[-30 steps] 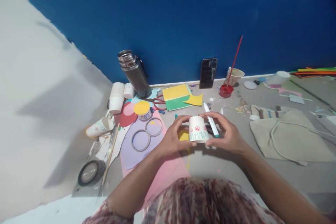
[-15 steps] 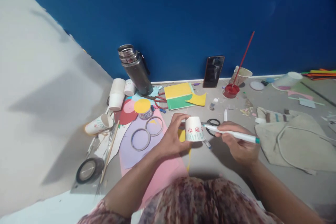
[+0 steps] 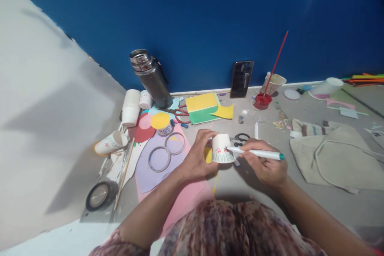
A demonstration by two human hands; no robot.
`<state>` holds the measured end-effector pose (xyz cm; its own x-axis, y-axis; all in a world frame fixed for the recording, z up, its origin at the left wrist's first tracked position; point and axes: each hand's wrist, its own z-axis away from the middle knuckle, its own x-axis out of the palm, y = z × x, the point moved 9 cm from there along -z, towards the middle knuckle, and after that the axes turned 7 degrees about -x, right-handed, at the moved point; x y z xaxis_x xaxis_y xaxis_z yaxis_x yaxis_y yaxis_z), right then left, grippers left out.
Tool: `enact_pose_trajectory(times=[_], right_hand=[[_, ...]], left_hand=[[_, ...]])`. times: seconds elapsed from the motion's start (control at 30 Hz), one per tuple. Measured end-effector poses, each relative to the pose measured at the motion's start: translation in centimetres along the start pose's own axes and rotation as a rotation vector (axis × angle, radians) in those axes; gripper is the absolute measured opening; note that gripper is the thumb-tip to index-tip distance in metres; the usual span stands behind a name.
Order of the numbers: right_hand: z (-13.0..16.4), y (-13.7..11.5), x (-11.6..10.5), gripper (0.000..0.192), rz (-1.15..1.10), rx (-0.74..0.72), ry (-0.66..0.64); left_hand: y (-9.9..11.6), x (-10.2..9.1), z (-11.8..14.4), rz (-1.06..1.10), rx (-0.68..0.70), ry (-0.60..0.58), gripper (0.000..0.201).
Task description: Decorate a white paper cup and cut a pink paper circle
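My left hand (image 3: 199, 154) grips a small white paper cup (image 3: 221, 141) by its side, with the cup's base facing up. Red flowers and green grass-like strokes decorate the lower part of the cup. In my right hand (image 3: 268, 166) is a white felt-tip marker (image 3: 264, 154) with a green end, held like a pen. Its tip meets the cup's side by the red flowers. Behind the hands lie black-handled scissors (image 3: 241, 137) and a white marker cap (image 3: 256, 131). Pink paper (image 3: 187, 204) spreads under my left forearm.
A steel flask (image 3: 153, 84) stands by the blue wall, with stacked paper cups (image 3: 131, 108) at its left. Two tape rings (image 3: 159, 159) rest on purple paper. A phone (image 3: 241, 79) leans on the wall near a red paint pot (image 3: 262, 101). A cloth bag (image 3: 345, 164) lies right.
My right hand has moved left, bringing the marker tip from beside the cup onto its decorated side. The left hand keeps its hold on the cup. The view has shifted slightly.
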<state>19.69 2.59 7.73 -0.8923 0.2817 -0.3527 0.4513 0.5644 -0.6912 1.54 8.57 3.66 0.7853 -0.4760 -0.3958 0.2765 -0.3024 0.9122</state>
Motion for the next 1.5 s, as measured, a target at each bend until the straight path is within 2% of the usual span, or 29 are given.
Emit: enact_pose_trajectory(times=[0.3,0.53,0.97,1.2,1.5], right_hand=[[-0.4,-0.1,0.4,0.011,-0.024,-0.014,-0.034],[-0.2,0.4,-0.9,0.012,-0.014,0.013,0.064],[-0.4,0.0,-0.4,0.01,-0.032,-0.01,0.019],[-0.2,0.0,-1.0,0.011,0.006,-0.023,0.045],[-0.2,0.1,-0.7,0.01,-0.009,-0.009,0.025]], left_hand=[[0.1,0.1,0.0,0.007,0.026,0.003,0.073],[-0.3,0.1,0.1,0.052,0.014,0.02,0.074],[-0.2,0.2,0.1,0.108,0.016,0.017,0.073],[-0.4,0.1,0.1,0.133,0.01,0.021,0.074],[-0.2,0.1,0.1,0.174,-0.005,0.013,0.073]])
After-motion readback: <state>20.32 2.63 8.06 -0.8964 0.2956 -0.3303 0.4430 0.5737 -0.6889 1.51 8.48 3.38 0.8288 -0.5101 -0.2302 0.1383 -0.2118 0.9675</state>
